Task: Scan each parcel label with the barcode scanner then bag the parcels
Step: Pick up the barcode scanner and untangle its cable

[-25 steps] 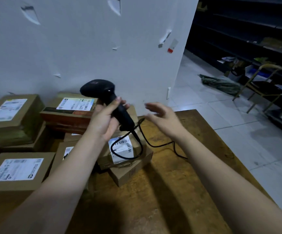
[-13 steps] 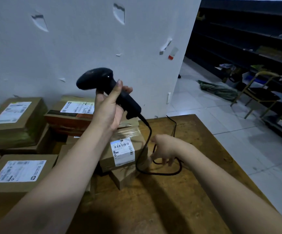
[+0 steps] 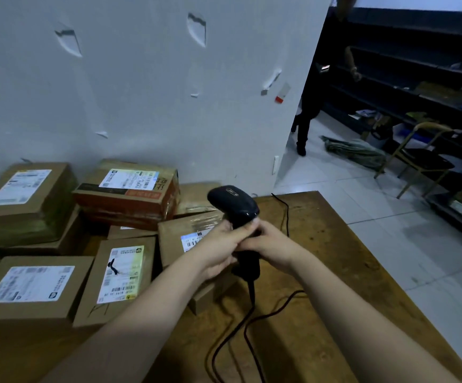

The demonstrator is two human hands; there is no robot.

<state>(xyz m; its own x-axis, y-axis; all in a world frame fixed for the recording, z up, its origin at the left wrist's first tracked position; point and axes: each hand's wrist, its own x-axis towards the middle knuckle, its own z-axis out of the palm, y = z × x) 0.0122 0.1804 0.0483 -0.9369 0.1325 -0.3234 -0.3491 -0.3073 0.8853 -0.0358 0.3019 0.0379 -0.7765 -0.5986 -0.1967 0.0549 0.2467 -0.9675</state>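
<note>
Against the white wall (image 3: 141, 92), labelled cardboard parcels (image 3: 31, 288) crowd the left side of the wooden table (image 3: 321, 244), and a taped parcel (image 3: 185, 230) lies partly hidden behind the left hand (image 3: 218, 250). A black cable (image 3: 241, 327) loops over the tabletop. Both the left hand and the right hand (image 3: 271, 244) curl their fingers round the handle of the barcode scanner (image 3: 235, 203), meeting there, with the scanner's head up above them.

A white wall (image 3: 141, 92) meets pale tiled floor (image 3: 390, 258) beside dark shelves (image 3: 417, 67) and a chair (image 3: 423, 161).
</note>
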